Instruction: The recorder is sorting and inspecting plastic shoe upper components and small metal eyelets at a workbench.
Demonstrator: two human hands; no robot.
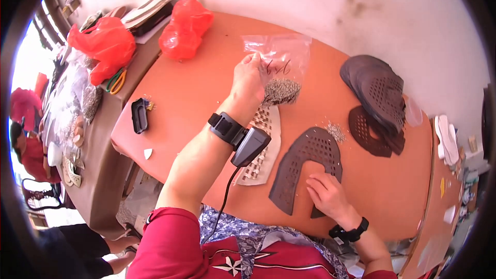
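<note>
My left hand reaches far across the table, its fingers closed on the edge of a clear plastic bag. Small greyish metal bits fill the bag's lower part. My right hand is over the inner edge of a dark brown, U-shaped perforated shoe upper, fingers loosely bent and slightly apart, with nothing visible in them. Under my left wrist lies a cream woven shoe upper, partly hidden by my arm and the box strapped to it. A small heap of loose metal bits lies beside the dark upper.
Dark perforated uppers are stacked at the back right, with another dark piece in front. A black tray sits left, a red plastic bag at the back. A cluttered side table adjoins; another person's legs show lower left.
</note>
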